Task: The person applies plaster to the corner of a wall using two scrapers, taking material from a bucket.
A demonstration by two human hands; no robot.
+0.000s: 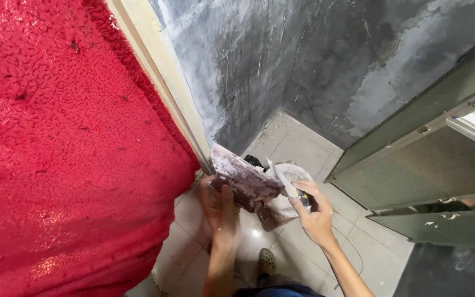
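Beside fuzzy red blanket (67, 148): hands grip flat putty-smeared trowel (244, 177), scraper (288, 181).

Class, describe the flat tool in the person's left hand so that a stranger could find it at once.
Start at the big red fuzzy blanket filling the left side, then drop to its lower right edge. There the left hand grips a broad flat trowel. Unlike the pale tool beside it in the right hand, its blade is smeared purplish and white.
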